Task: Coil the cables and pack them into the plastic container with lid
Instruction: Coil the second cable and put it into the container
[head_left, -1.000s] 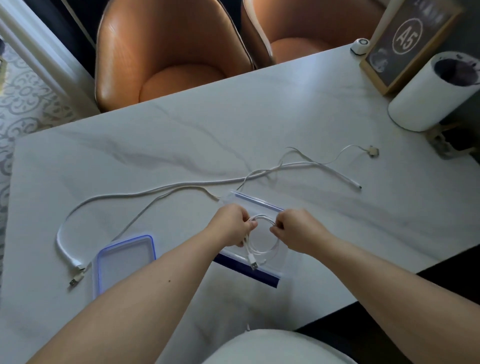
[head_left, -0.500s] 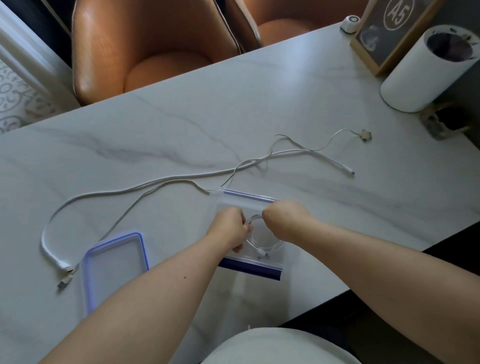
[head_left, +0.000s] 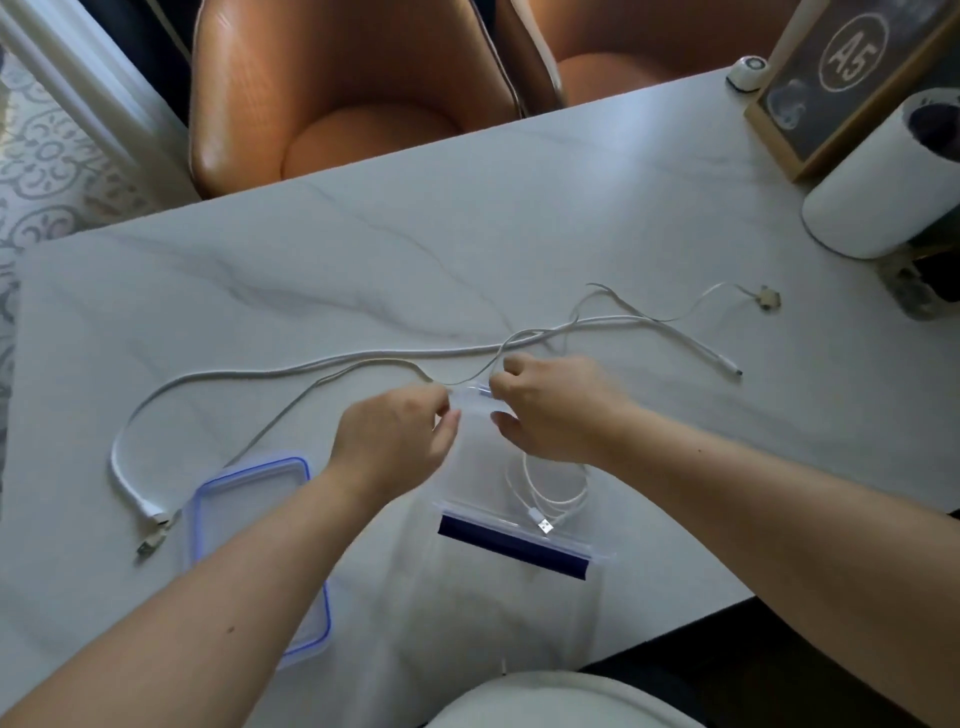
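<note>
A coiled white cable (head_left: 550, 491) lies inside a clear plastic container (head_left: 511, 525) with blue rims, resting on a white marble table (head_left: 363, 270). Both forearms reach forward from the near edge. The left hand (head_left: 397, 441) and right hand (head_left: 553, 410) meet at the container's far rim, each pinching it between thumb and fingertips. The clear blue-edged lid (head_left: 249, 519) lies flat just left of the container, partly under the left forearm. Two loose white cables (head_left: 363, 358) trail across the table beyond the hands.
</note>
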